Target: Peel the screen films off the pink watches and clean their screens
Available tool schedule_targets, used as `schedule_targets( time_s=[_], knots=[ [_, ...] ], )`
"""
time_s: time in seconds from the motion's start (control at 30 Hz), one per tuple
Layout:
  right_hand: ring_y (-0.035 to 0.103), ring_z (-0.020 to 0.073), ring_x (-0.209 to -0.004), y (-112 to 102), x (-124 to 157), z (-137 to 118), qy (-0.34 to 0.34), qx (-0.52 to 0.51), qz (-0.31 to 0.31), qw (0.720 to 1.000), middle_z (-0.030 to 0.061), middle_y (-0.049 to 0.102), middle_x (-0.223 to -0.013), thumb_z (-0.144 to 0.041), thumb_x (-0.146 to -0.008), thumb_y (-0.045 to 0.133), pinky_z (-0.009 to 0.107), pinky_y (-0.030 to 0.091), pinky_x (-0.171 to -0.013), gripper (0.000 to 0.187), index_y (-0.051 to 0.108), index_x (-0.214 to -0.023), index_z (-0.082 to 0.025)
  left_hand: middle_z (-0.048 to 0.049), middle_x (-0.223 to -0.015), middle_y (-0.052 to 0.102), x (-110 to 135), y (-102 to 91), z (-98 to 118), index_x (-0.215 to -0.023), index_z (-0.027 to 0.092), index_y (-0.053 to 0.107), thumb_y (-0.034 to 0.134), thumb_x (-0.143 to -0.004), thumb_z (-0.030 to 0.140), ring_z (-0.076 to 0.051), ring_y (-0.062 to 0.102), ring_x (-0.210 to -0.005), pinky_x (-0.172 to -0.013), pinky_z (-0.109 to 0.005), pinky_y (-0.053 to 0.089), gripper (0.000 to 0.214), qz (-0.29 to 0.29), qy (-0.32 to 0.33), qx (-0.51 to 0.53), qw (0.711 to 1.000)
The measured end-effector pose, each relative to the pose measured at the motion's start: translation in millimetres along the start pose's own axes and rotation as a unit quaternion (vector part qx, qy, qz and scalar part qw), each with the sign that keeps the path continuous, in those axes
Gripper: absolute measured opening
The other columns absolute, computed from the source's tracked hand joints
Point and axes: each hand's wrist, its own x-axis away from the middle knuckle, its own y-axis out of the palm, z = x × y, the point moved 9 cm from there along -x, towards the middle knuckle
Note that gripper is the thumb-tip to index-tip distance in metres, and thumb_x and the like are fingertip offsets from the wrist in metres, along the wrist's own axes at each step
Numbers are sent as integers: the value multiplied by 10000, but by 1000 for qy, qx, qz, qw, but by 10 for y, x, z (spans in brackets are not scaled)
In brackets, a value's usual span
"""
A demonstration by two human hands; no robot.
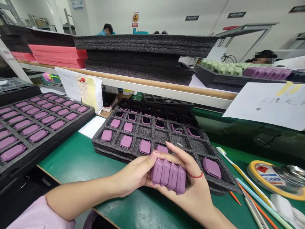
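Note:
A row of several purple watch cases [168, 175], pressed face to face, is held above the front edge of a black foam tray [152, 135]. My right hand [194, 187] cradles the row from below and behind, its fingers curled around the right end. At the left end, my left hand [138, 171] grips with the thumb on top. Purple cases [126, 141] fill some front pockets of the tray, and one case [212, 168] lies alone at the right. Farther back sit cases with dark screens [159, 123]. My palms hide part of the tray's front.
A second foam tray [88, 112] of purple cases stands left. To the right lie a toothbrush [238, 170], a tape roll [254, 170] and thin tools. A shelf [143, 83] with stacked black foam [143, 44] crosses behind. Other people are beyond it.

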Motion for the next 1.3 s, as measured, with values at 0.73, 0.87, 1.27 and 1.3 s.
schedule_targets(
  time_s=[0.73, 0.87, 1.27, 1.3],
  knots=[
    [706, 259, -1136, 98, 33, -117, -40, 29, -47, 998, 81, 734, -1215, -285, -888, 726, 391, 582, -1011, 790, 310, -1559, -267, 21, -873, 664, 49, 188, 205, -982, 176, 732, 940, -569, 182, -139, 617, -833, -880, -294, 505, 463, -122, 62, -132, 982],
    [553, 293, -1340, 167, 75, -294, -100, 80, -75, 989, 106, 632, -1383, -198, -910, 668, 494, 476, -1125, 787, 266, -1584, -264, -36, -897, 692, 73, 134, 242, -932, 138, 735, 945, -577, 286, -208, 641, -893, -913, -349, 511, 439, -75, 94, -153, 981],
    [697, 328, -1138, 164, 209, 461, 283, -262, -78, 919, 135, 691, -1282, -727, -940, 364, 493, 609, -903, 699, 455, -1478, -291, -74, -1155, 748, 295, 160, 504, -1142, 204, 720, 837, -763, 289, -228, 693, -1077, -1004, -347, 498, 406, -27, 266, -329, 905],
    [679, 332, -1169, 223, 227, 464, 291, -268, -99, 913, 133, 694, -1280, -733, -925, 406, 504, 593, -932, 711, 464, -1473, -284, -66, -1155, 750, 316, 190, 529, -1142, 211, 719, 819, -784, 272, -227, 688, -1093, -1028, -353, 479, 376, -30, 291, -349, 890]
  ],
)
